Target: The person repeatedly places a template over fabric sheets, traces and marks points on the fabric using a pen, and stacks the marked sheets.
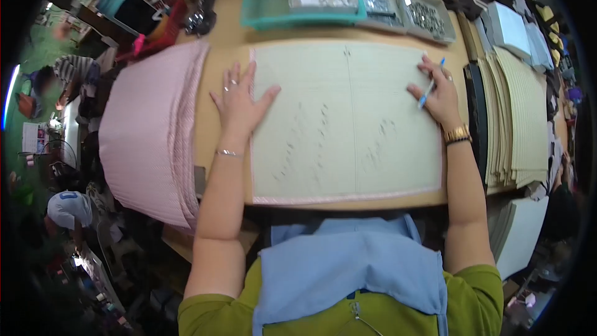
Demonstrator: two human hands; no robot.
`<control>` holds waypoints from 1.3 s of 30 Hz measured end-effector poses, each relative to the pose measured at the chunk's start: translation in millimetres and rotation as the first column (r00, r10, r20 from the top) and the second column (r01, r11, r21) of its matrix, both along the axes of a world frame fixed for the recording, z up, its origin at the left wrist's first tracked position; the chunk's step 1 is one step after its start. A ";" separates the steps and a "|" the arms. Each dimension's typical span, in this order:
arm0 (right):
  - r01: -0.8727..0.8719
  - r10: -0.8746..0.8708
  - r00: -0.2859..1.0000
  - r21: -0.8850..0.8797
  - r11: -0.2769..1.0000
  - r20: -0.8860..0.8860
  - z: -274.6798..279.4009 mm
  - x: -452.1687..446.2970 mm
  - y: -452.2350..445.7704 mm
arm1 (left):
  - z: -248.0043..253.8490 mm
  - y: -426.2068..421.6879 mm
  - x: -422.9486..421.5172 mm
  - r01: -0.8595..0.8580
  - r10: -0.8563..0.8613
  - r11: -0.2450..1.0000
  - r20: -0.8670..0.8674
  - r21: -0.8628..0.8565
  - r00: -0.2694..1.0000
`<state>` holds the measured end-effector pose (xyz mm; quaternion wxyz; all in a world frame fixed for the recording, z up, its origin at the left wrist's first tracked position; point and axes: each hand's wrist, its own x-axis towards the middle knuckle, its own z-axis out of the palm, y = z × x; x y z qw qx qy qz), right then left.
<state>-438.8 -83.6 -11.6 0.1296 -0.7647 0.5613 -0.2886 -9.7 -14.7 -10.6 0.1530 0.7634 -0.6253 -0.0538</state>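
Note:
A pale greenish sheet (pixel 305 143) with pencil-like marks and a vertical line lies flat on the wooden table (pixel 227 31). Pink striped fabric shows along its bottom and side edges, beneath it. My left hand (pixel 241 96) rests with fingers spread over the sheet's upper left edge, a ring on one finger. At the upper right edge, my right hand (pixel 440 93) holds a blue and white pen (pixel 427 93) between its fingers, with fingertips at the sheet's edge.
Left of the sheet is a stack of pink striped fabric (pixel 146 130). Yellowish fabric pieces (pixel 519 118) are piled at the right. Behind sit a teal basket (pixel 267 23) and grey trays (pixel 429 34) of small metal parts. Other people work at the far left.

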 end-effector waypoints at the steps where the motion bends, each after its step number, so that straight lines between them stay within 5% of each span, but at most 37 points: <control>1: -0.011 0.011 1.000 -0.018 1.000 0.018 -4.6 -1.6 -1.9 | -1.2 -0.6 0.8 0.002 -0.002 1.000 -0.001 -0.008 1.000; 4: 0.014 -0.011 0.997 0.043 0.999 -0.073 -2.9 -3.9 -2.1 | -5.3 0.4 -2.3 0.018 -0.011 0.998 0.089 -0.068 0.996; 7: 0.020 -0.029 0.991 -0.066 0.998 -0.131 -11.6 -5.0 -2.9 | -9.3 -3.5 -5.4 0.286 -0.272 0.933 0.095 -0.217 0.958; 10: 0.018 -0.027 0.991 -0.071 0.997 -0.132 -12.3 -6.9 -5.0 | -11.2 -9.1 -24.3 0.462 -0.463 0.884 0.008 -0.069 0.886; 13: 0.039 -0.041 0.989 -0.022 0.999 -0.143 -10.6 -3.7 -4.5 | -14.2 1.7 -53.5 0.328 -0.329 0.944 -0.049 -0.021 0.943; 17: -0.015 0.019 0.994 0.036 0.999 -0.108 2.0 -4.8 -5.0 | -0.6 16.9 -70.1 0.310 -0.307 0.950 0.093 -0.021 0.947; 19: -0.024 0.009 0.899 0.029 0.999 0.437 -17.8 -5.0 -28.7 | -0.2 15.9 -70.0 0.300 -0.300 0.954 0.046 0.003 0.953; 20: -0.011 0.042 0.848 -0.061 0.998 0.529 3.0 17.1 -21.1 | -1.2 15.7 -69.8 0.294 -0.293 0.956 0.043 -0.008 0.955; 28: -0.531 0.194 0.530 0.145 0.835 0.826 32.9 215.7 -36.7 | -2.3 16.6 -69.7 0.289 -0.289 0.957 0.012 -0.028 0.957; 34: -0.372 0.298 0.799 0.039 0.928 0.522 10.0 304.2 -62.2 | 5.5 16.4 -69.2 0.289 -0.289 0.957 -0.004 0.029 0.957; 39: -0.365 0.306 0.856 0.067 0.929 0.418 16.7 309.7 -60.3 | 0.8 16.5 -69.2 0.282 -0.281 0.959 0.032 -0.028 0.959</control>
